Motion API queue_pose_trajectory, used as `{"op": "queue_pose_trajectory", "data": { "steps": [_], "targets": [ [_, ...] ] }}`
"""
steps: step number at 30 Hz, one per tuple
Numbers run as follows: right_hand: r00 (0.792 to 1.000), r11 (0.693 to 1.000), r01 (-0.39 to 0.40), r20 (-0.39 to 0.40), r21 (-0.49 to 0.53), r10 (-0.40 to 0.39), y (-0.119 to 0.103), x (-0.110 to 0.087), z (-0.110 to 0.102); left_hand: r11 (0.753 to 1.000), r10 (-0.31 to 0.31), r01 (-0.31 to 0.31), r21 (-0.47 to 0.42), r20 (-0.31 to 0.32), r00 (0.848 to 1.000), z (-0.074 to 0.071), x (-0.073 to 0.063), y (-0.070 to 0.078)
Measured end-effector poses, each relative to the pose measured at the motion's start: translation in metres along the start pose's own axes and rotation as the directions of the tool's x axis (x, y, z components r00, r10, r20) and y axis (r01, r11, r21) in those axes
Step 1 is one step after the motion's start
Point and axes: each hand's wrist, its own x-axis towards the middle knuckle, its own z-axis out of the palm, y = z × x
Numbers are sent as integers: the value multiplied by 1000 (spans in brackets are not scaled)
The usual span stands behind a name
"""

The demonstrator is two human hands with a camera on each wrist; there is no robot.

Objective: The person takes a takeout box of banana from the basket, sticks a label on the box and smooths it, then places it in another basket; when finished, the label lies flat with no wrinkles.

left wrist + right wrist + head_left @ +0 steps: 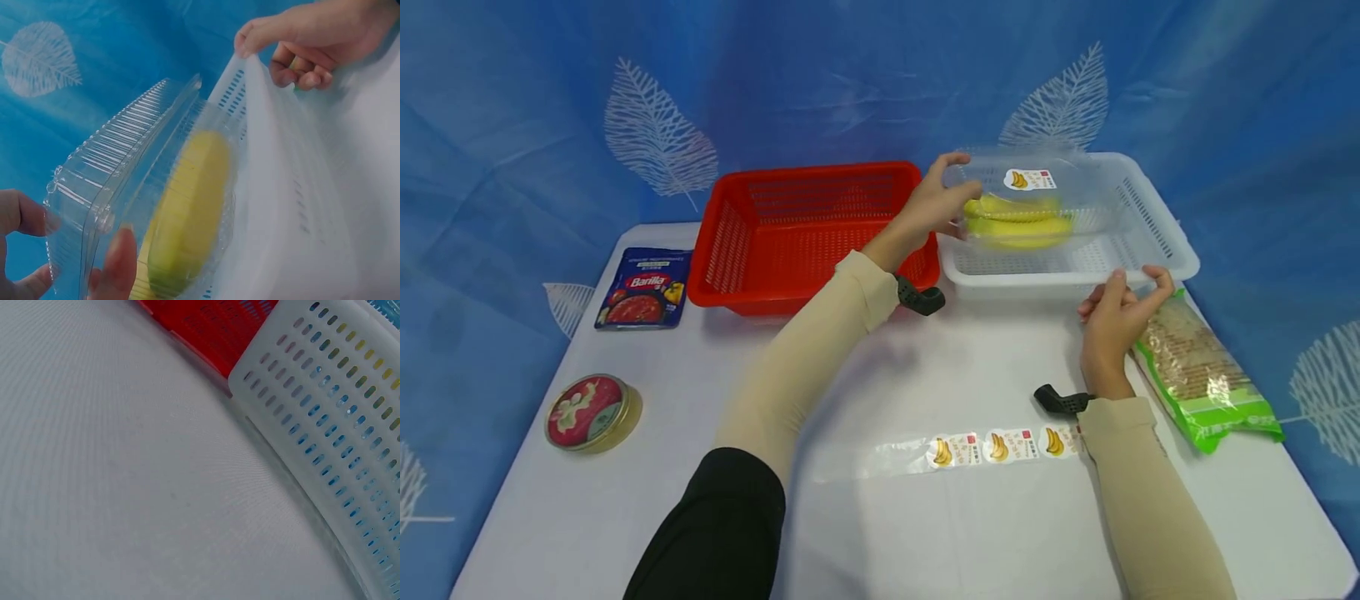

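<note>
A clear plastic clamshell box [94, 169] with yellow bananas [1018, 229] inside and a banana sticker [1030, 179] on its lid is at the white basket [1067, 279]. My left hand [934, 204] grips the box by its left end, thumb and fingers spread around it. In the left wrist view, the box sits tilted inside the basket's opening. My right hand [1114, 325] pinches the front rim of the white basket near its right corner; its other fingers curl below. The right wrist view shows the basket's slotted side [325, 419], without the hand.
A red basket [808, 304] stands left of the white one. A blue Barilla pouch [643, 288] and a round tin [592, 412] lie at the left. A green-edged bag [1202, 367] lies at the right. A strip of banana stickers [955, 451] lies in front.
</note>
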Motion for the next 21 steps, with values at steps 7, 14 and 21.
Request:
{"op": "queue_pose_trajectory", "data": {
  "steps": [7, 14, 21],
  "targets": [
    [1000, 999, 20, -1, -30, -20, 1, -2, -2, 992, -50, 51, 114, -19, 999, 17, 9, -5],
    [999, 999, 39, 14, -18, -39, 1, 1, -1, 983, -67, 72, 170, -35, 997, 28, 13, -3],
    [999, 999, 34, 11, -17, -34, 2, 2, -2, 972, -104, 106, 211, -19, 994, 39, 17, -4]
  ]
}}
